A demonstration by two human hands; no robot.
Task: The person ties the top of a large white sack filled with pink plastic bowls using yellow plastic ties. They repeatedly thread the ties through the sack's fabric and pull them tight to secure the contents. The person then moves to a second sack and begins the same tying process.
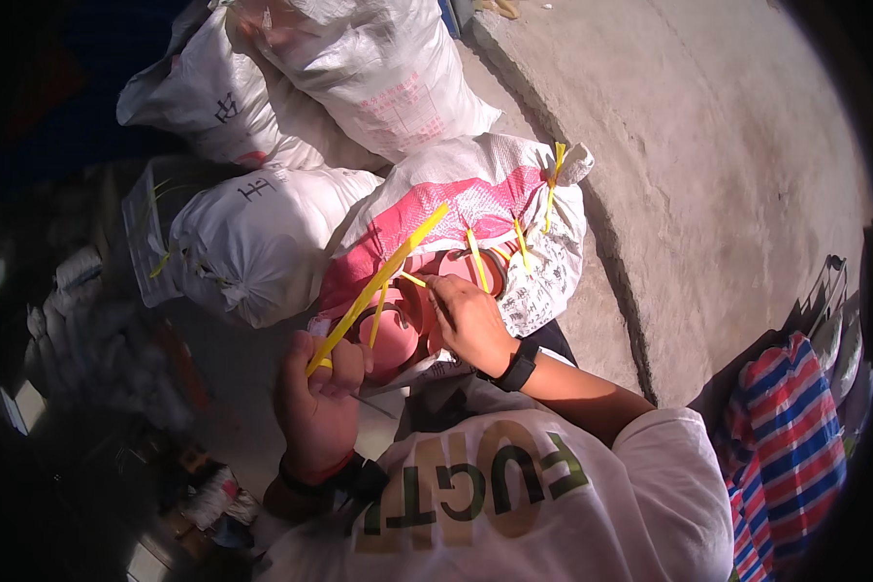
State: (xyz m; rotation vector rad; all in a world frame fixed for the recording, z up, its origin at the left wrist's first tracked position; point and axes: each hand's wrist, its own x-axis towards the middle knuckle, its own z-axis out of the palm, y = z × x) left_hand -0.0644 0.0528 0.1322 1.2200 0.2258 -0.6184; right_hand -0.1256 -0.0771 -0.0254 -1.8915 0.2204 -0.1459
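Note:
In front of me a white woven sack [456,175] with a pink band lies with its side gaping. Pink round pieces [390,335] fill the opening, their exact kind unclear. My left hand [320,403] is closed in a fist around a yellow plastic strap [383,281], whose free end sticks up toward the sack. My right hand [470,320], a black band on its wrist, is at the edge of the opening. Its fingers pinch a short piece of yellow strap near the pink pieces. More yellow ties [476,257] run across the opening, and one [556,179] closes the sack's right corner.
Two full white sacks [388,78] [218,97] stand behind, and a tied white sack [267,238] is at the left. A concrete ledge [727,175] with a dark gap along its edge runs on the right. At lower right lies a striped red, white and blue bag [786,427].

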